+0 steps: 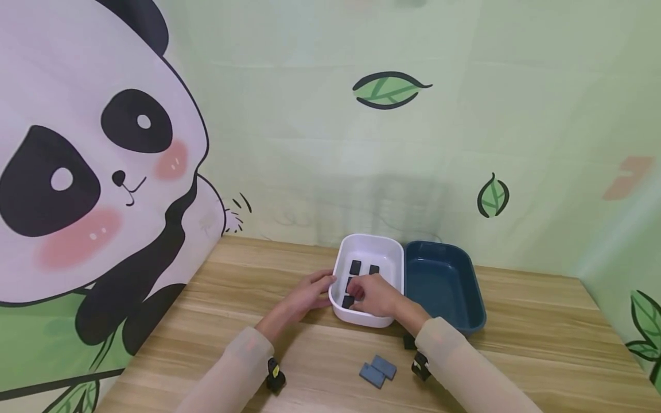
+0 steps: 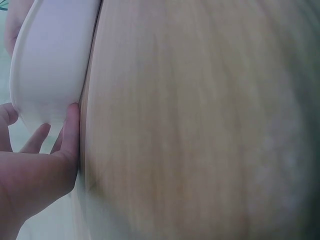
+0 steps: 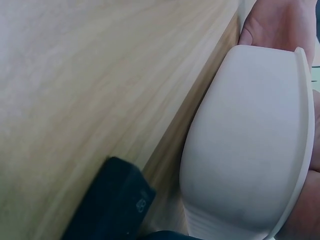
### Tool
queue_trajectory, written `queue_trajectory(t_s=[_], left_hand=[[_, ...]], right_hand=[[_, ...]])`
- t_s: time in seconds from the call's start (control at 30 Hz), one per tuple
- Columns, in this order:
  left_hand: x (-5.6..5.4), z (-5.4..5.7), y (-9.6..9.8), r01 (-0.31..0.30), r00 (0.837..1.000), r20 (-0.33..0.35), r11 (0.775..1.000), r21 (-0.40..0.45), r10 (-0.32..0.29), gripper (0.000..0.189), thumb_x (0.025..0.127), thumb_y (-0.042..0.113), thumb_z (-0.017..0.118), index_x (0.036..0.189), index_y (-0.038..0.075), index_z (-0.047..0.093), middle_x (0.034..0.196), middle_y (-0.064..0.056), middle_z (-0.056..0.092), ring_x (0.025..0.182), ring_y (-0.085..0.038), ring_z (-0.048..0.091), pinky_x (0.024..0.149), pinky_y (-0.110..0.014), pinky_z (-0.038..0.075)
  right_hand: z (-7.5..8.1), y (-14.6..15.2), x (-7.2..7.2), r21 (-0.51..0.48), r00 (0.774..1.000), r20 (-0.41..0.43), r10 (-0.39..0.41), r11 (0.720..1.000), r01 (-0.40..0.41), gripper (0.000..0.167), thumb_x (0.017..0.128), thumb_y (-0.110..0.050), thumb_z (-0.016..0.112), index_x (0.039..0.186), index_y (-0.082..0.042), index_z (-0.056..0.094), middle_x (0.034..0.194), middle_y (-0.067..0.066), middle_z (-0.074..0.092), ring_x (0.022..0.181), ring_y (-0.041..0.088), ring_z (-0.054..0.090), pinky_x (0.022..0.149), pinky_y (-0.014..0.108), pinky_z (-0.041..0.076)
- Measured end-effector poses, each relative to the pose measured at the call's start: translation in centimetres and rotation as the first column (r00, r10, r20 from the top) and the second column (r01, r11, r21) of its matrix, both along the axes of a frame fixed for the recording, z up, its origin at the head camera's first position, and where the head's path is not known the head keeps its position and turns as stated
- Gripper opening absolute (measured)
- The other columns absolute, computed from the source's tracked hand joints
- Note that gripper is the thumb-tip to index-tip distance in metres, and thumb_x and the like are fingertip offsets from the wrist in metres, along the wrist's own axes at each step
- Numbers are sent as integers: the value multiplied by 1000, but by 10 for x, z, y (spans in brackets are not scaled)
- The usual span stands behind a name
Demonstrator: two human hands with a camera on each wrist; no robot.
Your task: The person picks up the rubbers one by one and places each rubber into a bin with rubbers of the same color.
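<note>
In the head view a white bin (image 1: 366, 322) stands on the wooden table with several dark rectangular tiles (image 1: 355, 267) lying inside. My right hand (image 1: 377, 295) reaches over its near wall with fingers curled, seeming to pinch a dark tile (image 1: 348, 302) at the near left; the fingertips partly hide this contact. At the bin's left side, my left hand (image 1: 308, 292) rests with its fingertips on the rim and outer wall. The left wrist view shows those fingers (image 2: 72, 130) against the bin's white wall (image 2: 57, 55), fairly straight.
A dark blue bin (image 1: 480, 304) adjoins the white one on the right. Two blue-grey tiles (image 1: 383, 367) overlap on the table in front. A dark block (image 3: 110, 205) with a pale mark appears low in the right wrist view. A printed cloth wall (image 1: 310, 143) stands behind.
</note>
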State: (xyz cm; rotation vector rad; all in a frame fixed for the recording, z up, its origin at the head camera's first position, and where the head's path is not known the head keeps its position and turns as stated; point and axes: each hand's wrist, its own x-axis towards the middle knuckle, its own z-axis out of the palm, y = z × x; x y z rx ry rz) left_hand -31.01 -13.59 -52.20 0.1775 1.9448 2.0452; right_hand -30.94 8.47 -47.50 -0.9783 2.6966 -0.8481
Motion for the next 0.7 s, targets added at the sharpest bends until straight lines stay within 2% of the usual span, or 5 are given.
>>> queue_trajectory(t_s=[0.17,0.37,0.6,0.7], left_hand=[[1,0,-1,6,1000,-2,1000,1,-6,58,109,27,55,157,-5,44,153,-29,51,142,-40,50,106,-47,55],[3,3,-1,4,1000,9,1000,-6,-3,58,109,27,56,157,-3,44,154,-28,51,141,-38,51,106,-46,55],[3,4,0,7,1000,0,1000,-1,-7,57,110,26,55,157,-4,43,153,-28,51,139,-38,53,106,-46,55],[3,3,0,4,1000,1,1000,-2,-4,57,110,26,54,157,-4,43,152,-28,52,138,-38,53,106,-46,55]], right_hand=[[0,-1,-1,0,1000,13,-9,1000,9,27,88,-3,84,112,2,72,101,13,76,94,23,71,92,43,60],[5,-2,2,-22,999,-28,-26,999,26,28,90,-6,84,115,3,73,106,14,76,98,26,70,94,45,59],[28,4,17,-35,989,-150,7,999,-13,30,90,-11,85,114,2,75,107,15,75,99,29,70,92,44,60],[39,13,28,-37,983,-185,13,999,-20,28,90,-14,86,113,-2,75,104,10,74,96,26,68,90,41,60]])
